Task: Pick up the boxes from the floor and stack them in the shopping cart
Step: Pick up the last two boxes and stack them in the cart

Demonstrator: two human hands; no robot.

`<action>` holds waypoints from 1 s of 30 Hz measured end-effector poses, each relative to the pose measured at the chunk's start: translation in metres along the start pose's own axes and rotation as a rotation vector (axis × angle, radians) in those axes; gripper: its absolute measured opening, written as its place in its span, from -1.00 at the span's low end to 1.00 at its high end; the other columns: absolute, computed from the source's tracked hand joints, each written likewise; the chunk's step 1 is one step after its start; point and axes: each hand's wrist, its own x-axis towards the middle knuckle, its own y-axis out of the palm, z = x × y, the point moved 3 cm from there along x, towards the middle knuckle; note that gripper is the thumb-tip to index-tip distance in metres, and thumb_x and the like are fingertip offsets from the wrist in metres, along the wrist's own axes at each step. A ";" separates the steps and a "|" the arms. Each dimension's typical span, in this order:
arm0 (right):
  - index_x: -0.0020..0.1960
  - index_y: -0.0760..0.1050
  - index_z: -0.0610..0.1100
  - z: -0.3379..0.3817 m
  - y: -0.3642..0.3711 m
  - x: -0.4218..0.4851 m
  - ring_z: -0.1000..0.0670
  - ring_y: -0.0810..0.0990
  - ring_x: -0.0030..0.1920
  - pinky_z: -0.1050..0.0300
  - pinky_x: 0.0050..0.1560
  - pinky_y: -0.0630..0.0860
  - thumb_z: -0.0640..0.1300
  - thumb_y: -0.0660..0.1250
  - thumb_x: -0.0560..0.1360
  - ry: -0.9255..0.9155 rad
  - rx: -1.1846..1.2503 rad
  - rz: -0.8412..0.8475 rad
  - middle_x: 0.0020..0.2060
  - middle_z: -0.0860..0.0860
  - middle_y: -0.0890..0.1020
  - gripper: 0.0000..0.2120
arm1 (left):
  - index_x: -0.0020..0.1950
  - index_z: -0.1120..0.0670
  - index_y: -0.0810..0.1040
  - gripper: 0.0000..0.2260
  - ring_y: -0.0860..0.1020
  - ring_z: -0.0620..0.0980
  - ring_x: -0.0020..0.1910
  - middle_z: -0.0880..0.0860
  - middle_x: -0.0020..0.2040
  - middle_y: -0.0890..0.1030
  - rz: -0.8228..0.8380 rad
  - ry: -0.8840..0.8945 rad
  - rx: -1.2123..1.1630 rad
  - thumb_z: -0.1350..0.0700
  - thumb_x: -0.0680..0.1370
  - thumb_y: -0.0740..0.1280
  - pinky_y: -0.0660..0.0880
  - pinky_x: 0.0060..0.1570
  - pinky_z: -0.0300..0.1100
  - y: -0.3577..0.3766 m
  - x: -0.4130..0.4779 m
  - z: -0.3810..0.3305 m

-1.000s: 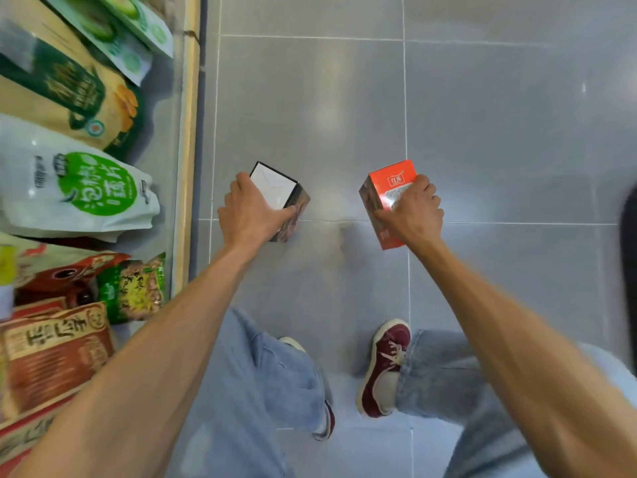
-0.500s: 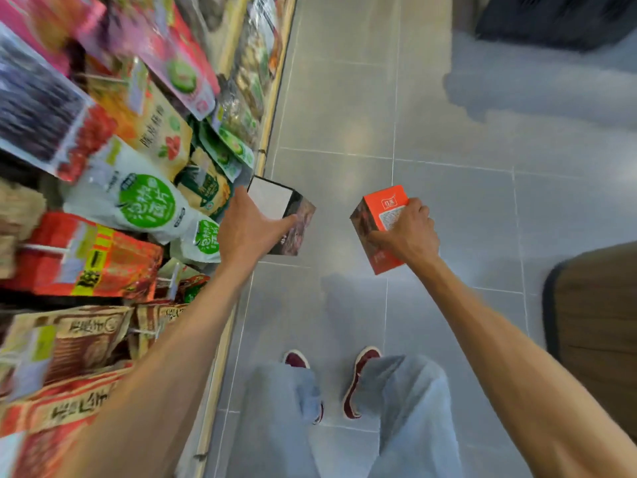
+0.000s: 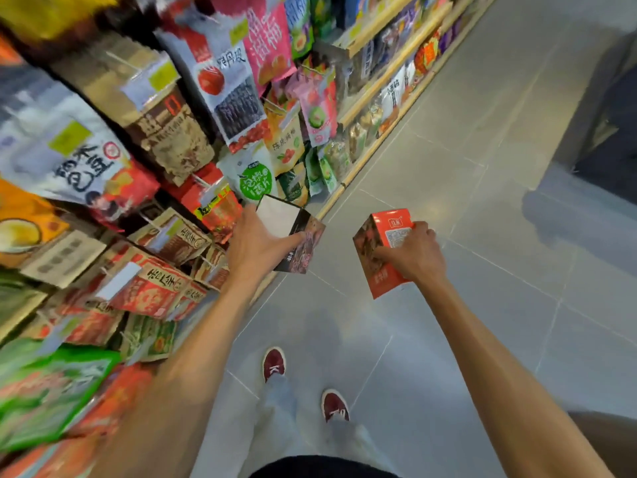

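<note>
Thumb and fingers of the left hand [image 3: 255,248] clamp a dark box [image 3: 305,246] with a white top, held in the air just beside the snack shelf [image 3: 351,174]. Curled fingers of the right hand [image 3: 415,258] grip an orange box [image 3: 377,267] farther out from the shelf, both clear of the floor [image 3: 465,208] at the shelf's foot

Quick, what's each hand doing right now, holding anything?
Left hand: closed, gripping the dark cardboard box with a white panel.
Right hand: closed, gripping the orange-red cardboard box.
</note>
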 end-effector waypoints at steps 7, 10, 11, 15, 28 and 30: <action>0.42 0.25 -0.15 0.044 0.011 -0.041 -0.17 0.51 0.20 -0.10 0.12 0.50 0.23 0.53 0.25 -0.244 -0.038 0.078 0.22 -0.13 0.47 -0.10 | 0.24 0.00 0.38 -0.16 0.53 0.06 0.08 -0.01 0.09 0.51 -0.205 -0.205 -0.015 -0.42 0.12 0.45 0.56 -0.08 0.06 -0.056 -0.066 0.057; 0.37 0.29 -0.14 0.067 0.015 -0.064 -0.19 0.52 0.16 -0.12 0.11 0.52 0.23 0.51 0.19 -0.338 -0.018 0.100 0.18 -0.13 0.48 -0.10 | 0.22 0.00 0.39 -0.20 0.53 0.03 0.03 -0.02 0.06 0.51 -0.261 -0.282 -0.044 -0.39 0.14 0.49 0.53 -0.15 -0.01 -0.077 -0.098 0.086; 0.36 0.30 -0.14 0.076 0.015 -0.072 -0.19 0.53 0.15 -0.11 0.09 0.52 0.25 0.49 0.15 -0.370 -0.005 0.106 0.17 -0.13 0.48 -0.09 | 0.23 0.01 0.38 -0.20 0.52 0.02 0.03 -0.02 0.07 0.51 -0.286 -0.303 -0.064 -0.37 0.15 0.51 0.51 -0.17 -0.03 -0.085 -0.107 0.095; 0.30 0.34 -0.12 0.117 0.030 -0.107 -0.13 0.55 0.08 -0.11 0.07 0.55 0.27 0.49 0.10 -0.504 0.046 0.139 0.13 -0.08 0.51 -0.11 | 0.25 0.01 0.39 -0.20 0.53 0.01 0.02 -0.03 0.08 0.52 -0.384 -0.379 -0.126 -0.34 0.15 0.52 0.49 -0.19 -0.06 -0.118 -0.147 0.126; 0.21 0.36 -0.02 0.153 0.141 -0.325 -0.07 0.57 0.06 -0.11 0.05 0.57 0.21 0.50 0.08 -0.863 0.097 0.425 0.06 0.00 0.55 -0.23 | 0.26 0.02 0.36 -0.17 0.53 0.06 0.12 -0.02 0.14 0.54 -0.772 -0.755 -0.352 -0.32 0.12 0.51 0.54 0.05 0.04 -0.198 -0.406 0.260; 0.23 0.35 -0.03 0.158 0.160 -0.374 -0.08 0.56 0.08 -0.06 0.05 0.53 0.18 0.53 0.12 -0.933 0.081 0.485 0.07 0.00 0.55 -0.23 | 0.28 0.05 0.35 -0.15 0.53 0.07 0.15 0.00 0.16 0.55 -0.851 -0.822 -0.363 -0.31 0.13 0.52 0.52 0.07 0.01 -0.210 -0.454 0.281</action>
